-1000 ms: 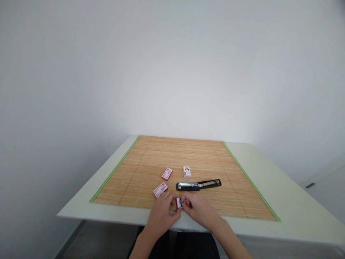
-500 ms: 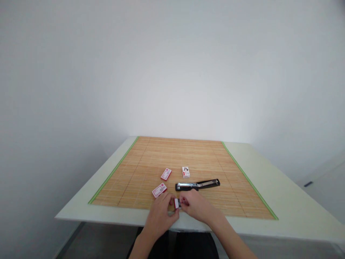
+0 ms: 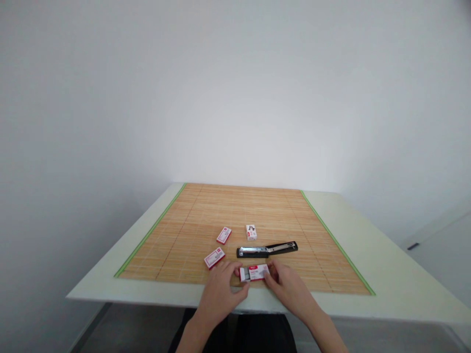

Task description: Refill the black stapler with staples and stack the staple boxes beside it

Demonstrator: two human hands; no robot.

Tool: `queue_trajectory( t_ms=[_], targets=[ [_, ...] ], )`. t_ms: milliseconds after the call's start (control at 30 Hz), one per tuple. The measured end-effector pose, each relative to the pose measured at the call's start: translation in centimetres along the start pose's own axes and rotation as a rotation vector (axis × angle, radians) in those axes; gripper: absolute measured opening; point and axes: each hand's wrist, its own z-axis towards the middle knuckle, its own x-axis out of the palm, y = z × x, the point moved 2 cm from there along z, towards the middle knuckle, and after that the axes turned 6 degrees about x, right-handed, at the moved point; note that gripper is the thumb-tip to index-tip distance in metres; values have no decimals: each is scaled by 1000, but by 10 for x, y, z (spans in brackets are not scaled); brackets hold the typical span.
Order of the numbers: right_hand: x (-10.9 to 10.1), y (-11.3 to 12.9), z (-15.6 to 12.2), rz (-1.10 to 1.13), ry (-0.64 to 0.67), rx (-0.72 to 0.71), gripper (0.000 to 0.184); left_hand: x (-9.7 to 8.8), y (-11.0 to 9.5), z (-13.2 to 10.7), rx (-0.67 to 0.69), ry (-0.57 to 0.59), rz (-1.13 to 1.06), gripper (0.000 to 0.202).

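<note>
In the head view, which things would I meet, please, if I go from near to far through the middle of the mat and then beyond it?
Partly open red-and-white box → unfolded black stapler → small white box → white wall.

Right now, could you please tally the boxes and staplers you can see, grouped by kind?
Closed small boxes: 3
Partly open box: 1
Opened-out stapler: 1
Total: 5
</note>
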Motion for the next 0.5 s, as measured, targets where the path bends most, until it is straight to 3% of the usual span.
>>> queue_trajectory(
  t_ms=[133,300,400,500],
  targets=[
    [12,10,-3,45,-23,22,19,9,-9,8,13,38,-17,41],
    [22,17,-3,131,-34,41,23,19,-3,11,-9,41,10,44],
    [15,1,-3,241,-25,94,32,21,2,12,-23,25,52,56],
    [-2,-30,-4,332,-26,280,47,24,3,12,-29,-3,120,59]
  ],
)
